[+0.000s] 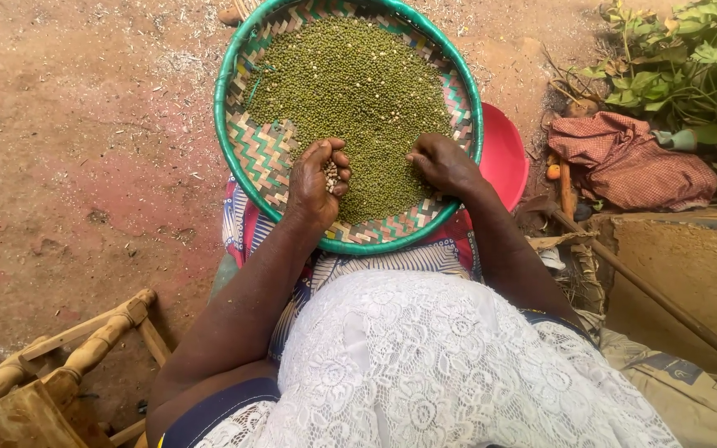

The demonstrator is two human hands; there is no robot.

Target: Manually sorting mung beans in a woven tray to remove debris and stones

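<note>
Single head-worn camera, looking steeply down from close above, lap and woven tray (234, 75) centred, earth floor (85, 149) around

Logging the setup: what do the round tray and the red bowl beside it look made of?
Round tray: woven flat strips, likely plastic or dyed palm, shown by the zigzag weave and green-wrapped rim. Red bowl: probably moulded plastic, with a smooth, even, slightly glossy surface.

Count, head view:
- woven tray with green rim (269, 158): 1, centre far
- heap of small green grains (358, 91): 1, grains too many to count
- hands: 2, left hand (319, 184), right hand (443, 163)
- red bowl (504, 153): 1, right of the tray
- crumpled red cloth (636, 162): 1, far right
- wooden frame (68, 348): 1, near left
- long stick (657, 299): 1, right
</note>
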